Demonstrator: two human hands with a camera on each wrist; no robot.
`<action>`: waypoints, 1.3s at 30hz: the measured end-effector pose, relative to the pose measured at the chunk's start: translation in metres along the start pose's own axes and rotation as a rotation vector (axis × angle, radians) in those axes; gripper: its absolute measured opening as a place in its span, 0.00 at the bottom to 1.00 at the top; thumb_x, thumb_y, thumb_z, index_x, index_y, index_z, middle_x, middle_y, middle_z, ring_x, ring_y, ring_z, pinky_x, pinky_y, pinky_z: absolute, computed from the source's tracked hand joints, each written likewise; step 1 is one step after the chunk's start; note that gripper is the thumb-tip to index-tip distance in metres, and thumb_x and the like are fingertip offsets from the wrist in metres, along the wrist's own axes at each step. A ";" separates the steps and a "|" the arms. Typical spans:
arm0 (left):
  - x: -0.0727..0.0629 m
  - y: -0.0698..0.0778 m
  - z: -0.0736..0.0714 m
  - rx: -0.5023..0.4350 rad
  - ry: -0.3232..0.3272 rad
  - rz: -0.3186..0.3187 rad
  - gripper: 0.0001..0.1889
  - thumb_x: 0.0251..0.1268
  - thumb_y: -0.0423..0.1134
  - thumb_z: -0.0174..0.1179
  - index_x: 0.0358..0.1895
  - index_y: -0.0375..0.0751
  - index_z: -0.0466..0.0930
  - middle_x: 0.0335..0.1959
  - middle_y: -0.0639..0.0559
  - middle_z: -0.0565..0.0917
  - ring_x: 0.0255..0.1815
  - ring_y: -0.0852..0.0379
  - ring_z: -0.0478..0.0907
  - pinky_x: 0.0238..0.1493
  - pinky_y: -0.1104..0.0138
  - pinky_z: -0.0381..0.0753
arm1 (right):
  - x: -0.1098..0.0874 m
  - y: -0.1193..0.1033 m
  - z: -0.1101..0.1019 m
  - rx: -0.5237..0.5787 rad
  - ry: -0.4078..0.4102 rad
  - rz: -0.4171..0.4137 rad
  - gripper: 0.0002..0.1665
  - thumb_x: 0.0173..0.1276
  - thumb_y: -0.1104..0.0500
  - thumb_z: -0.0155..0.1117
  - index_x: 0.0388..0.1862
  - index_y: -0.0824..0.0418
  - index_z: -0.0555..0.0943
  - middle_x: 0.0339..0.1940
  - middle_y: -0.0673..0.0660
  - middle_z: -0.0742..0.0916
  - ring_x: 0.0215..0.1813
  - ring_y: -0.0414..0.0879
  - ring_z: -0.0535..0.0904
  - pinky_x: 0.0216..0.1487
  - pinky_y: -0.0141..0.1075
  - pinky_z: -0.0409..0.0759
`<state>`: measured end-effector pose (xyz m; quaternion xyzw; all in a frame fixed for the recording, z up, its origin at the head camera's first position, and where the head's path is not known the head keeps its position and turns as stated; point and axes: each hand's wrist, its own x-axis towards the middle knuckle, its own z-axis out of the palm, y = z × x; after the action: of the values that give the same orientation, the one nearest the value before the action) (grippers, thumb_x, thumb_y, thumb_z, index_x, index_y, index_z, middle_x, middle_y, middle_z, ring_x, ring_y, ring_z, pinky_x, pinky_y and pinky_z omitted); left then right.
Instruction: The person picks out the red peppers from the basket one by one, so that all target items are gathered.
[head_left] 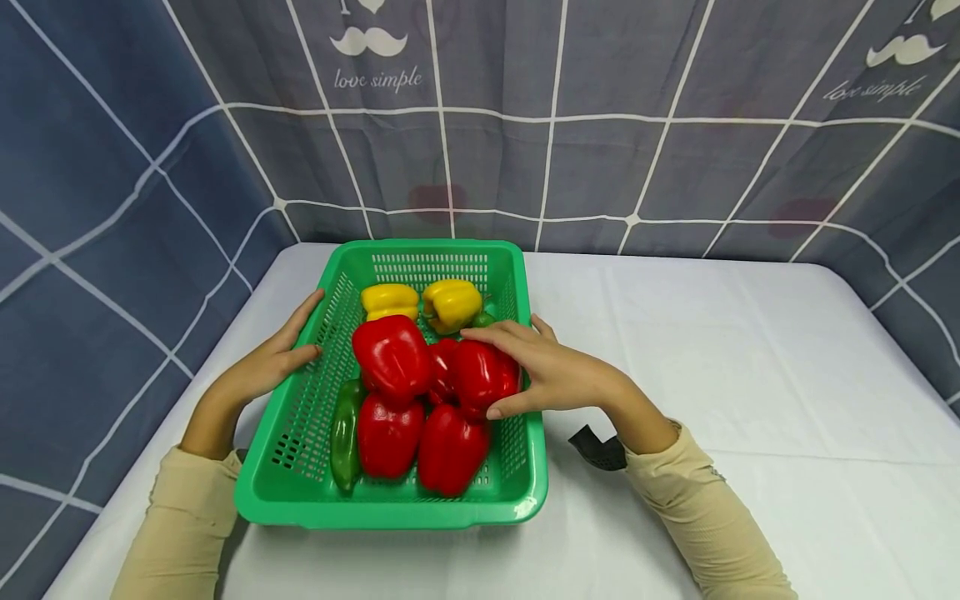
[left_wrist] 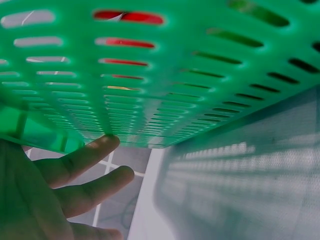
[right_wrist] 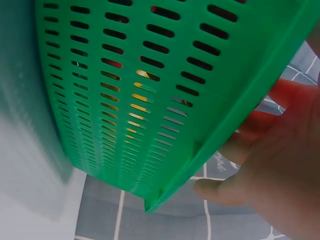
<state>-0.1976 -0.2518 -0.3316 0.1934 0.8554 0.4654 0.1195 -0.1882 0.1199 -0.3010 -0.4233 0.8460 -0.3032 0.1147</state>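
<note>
Fingers of the right hand (head_left: 558,371) reach over a basket's rim and curve round a red bell pepper (head_left: 483,375), the index along its far side and the thumb, set wide apart, at its near side; how firmly they press cannot be told. The left hand (head_left: 270,362) rests against the left wall of that green basket (head_left: 420,517), fingers spread and fairly straight, thumb tip at the rim. For a sure hold, the right thumb and fingers would do best set opposite each other across the pepper's broadest part, squeezing gently, while the left palm steadies the wall so nothing slides. The held pepper is plump, lobed and glossy. To the left of the right fingers and nearer than them, 4 other red peppers (head_left: 393,358) crowd together, shiny with bright highlights. Just beyond the index finger lie 2 yellow peppers (head_left: 452,306), rounded and smooth, and a small green piece (head_left: 482,319), mostly hidden. Nearer than the left thumb and to its right, a long green pepper (head_left: 346,433) tapers like a slim pod. The basket looks like moulded plastic, pierced by rows of oblong slots. Under both hands spreads matte white cloth (head_left: 735,358); far beyond the fingertips hangs a softly rippled grey curtain (head_left: 495,167) with white gridlines.
</note>
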 end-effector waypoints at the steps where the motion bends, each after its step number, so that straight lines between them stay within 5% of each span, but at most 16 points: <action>1: 0.000 0.000 0.000 -0.001 -0.001 -0.001 0.40 0.64 0.31 0.41 0.73 0.51 0.28 0.73 0.41 0.33 0.67 0.38 0.45 0.48 0.87 0.58 | -0.001 -0.001 0.000 -0.002 0.003 -0.004 0.48 0.51 0.47 0.69 0.69 0.51 0.58 0.59 0.51 0.72 0.64 0.45 0.61 0.66 0.59 0.42; 10: 0.001 0.001 0.001 0.002 0.002 -0.006 0.40 0.64 0.31 0.42 0.73 0.52 0.28 0.73 0.43 0.33 0.68 0.40 0.41 0.54 0.83 0.55 | -0.006 -0.003 -0.008 -0.024 0.048 -0.034 0.47 0.51 0.48 0.70 0.69 0.52 0.60 0.60 0.51 0.72 0.64 0.46 0.61 0.66 0.54 0.50; 20: 0.001 -0.002 0.002 -0.008 -0.005 0.003 0.40 0.64 0.31 0.41 0.72 0.51 0.27 0.73 0.41 0.32 0.65 0.39 0.48 0.48 0.86 0.60 | -0.010 -0.005 -0.011 -0.010 0.071 -0.007 0.47 0.50 0.49 0.71 0.68 0.49 0.61 0.59 0.48 0.72 0.61 0.44 0.61 0.55 0.42 0.68; 29: 0.001 -0.003 0.001 0.017 0.004 0.007 0.39 0.64 0.31 0.41 0.73 0.51 0.28 0.73 0.40 0.35 0.58 0.65 0.53 0.47 0.85 0.63 | -0.014 -0.007 -0.018 0.035 0.101 -0.018 0.46 0.49 0.51 0.72 0.67 0.50 0.63 0.59 0.48 0.72 0.60 0.44 0.64 0.51 0.40 0.73; 39: 0.002 -0.002 -0.001 0.021 0.004 0.030 0.40 0.64 0.30 0.41 0.73 0.51 0.29 0.73 0.39 0.35 0.57 0.70 0.53 0.47 0.86 0.61 | -0.021 -0.007 -0.030 0.027 0.167 -0.035 0.45 0.48 0.54 0.72 0.66 0.53 0.64 0.58 0.50 0.73 0.59 0.44 0.66 0.49 0.38 0.76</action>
<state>-0.1999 -0.2524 -0.3330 0.2067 0.8574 0.4586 0.1087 -0.1844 0.1457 -0.2746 -0.4095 0.8411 -0.3506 0.0440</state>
